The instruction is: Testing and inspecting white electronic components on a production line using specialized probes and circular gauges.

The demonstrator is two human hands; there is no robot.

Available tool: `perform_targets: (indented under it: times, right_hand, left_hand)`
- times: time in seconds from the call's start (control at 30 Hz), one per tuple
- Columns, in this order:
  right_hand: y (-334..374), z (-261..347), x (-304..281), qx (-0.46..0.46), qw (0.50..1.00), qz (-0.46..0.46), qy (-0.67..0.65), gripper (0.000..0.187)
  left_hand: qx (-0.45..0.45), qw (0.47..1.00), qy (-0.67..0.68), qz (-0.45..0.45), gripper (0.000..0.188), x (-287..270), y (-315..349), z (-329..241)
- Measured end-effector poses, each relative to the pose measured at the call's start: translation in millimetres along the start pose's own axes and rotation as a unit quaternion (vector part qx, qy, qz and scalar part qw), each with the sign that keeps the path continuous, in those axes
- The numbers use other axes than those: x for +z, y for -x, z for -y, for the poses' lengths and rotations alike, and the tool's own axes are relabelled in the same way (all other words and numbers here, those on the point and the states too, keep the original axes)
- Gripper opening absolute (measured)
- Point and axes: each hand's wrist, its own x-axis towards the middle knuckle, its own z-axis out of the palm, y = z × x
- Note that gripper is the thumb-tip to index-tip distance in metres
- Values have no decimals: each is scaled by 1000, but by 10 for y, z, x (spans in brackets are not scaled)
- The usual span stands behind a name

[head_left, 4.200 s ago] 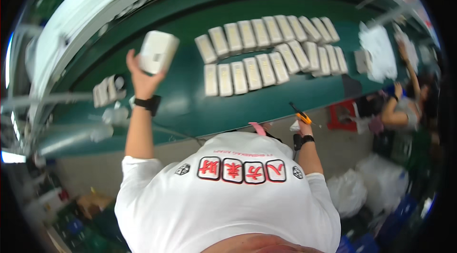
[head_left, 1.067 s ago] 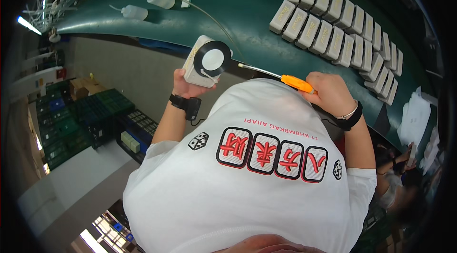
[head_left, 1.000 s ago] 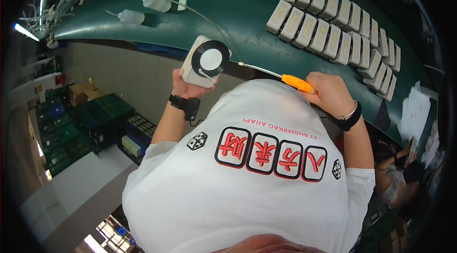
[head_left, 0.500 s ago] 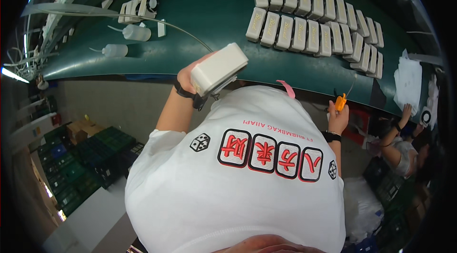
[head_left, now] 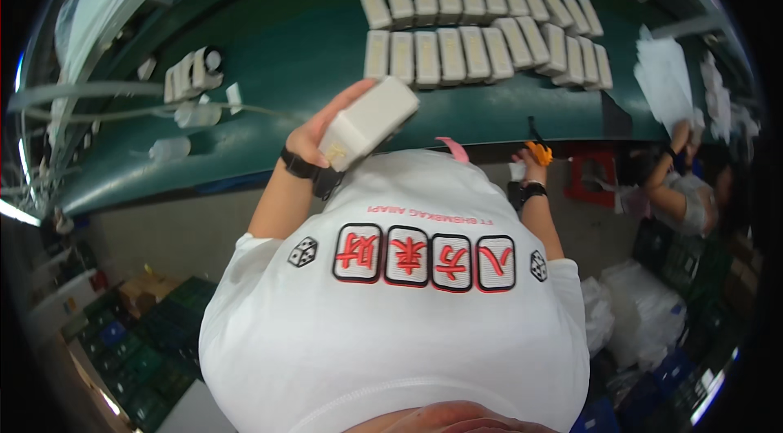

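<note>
Holding a cream, box-shaped case (head_left: 369,123) tilted by the near edge of the long green table (head_left: 277,50), the person's left hand (head_left: 314,134) is curled around its side. The right hand (head_left: 533,168) — off to the right, near the same edge — grasps a tool (head_left: 538,153) with an orange handle and a dark, thin tip. Past the hands, 2 rows of cream, block-shaped cases (head_left: 451,56) sit on the table, and 2 cloudy plastic bottles (head_left: 198,115) lie off to the left.
</note>
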Motion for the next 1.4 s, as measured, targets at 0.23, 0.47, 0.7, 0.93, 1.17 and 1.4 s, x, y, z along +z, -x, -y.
perform_targets:
  times: [0.23, 0.47, 0.7, 0.93, 1.17, 1.4]
  right_hand:
    - [724, 833, 393, 21, 949, 182, 257, 27]
    - [1873, 2276, 1026, -290, 927, 231, 65, 24]
    - [2359, 2956, 1306, -497, 781, 365, 100, 19]
    - [2383, 2782, 1416, -561, 623, 483, 253, 23]
    - [2309, 2673, 1230, -581, 602, 479, 266, 30]
    - [1779, 2381, 640, -393, 858, 270, 189, 30]
  left_hand:
    - [4, 985, -152, -81, 122, -158, -609, 207]
    - [-41, 981, -189, -14, 121, 28, -1109, 479]
    - [-257, 957, 43, 129, 116, 143, -1331, 792]
    - [-293, 932, 38, 212, 113, 64, -1282, 910]
    - [-282, 945, 24, 166, 113, 40, -1042, 993]
    - [-170, 979, 78, 86, 108, 114, -1243, 1016]
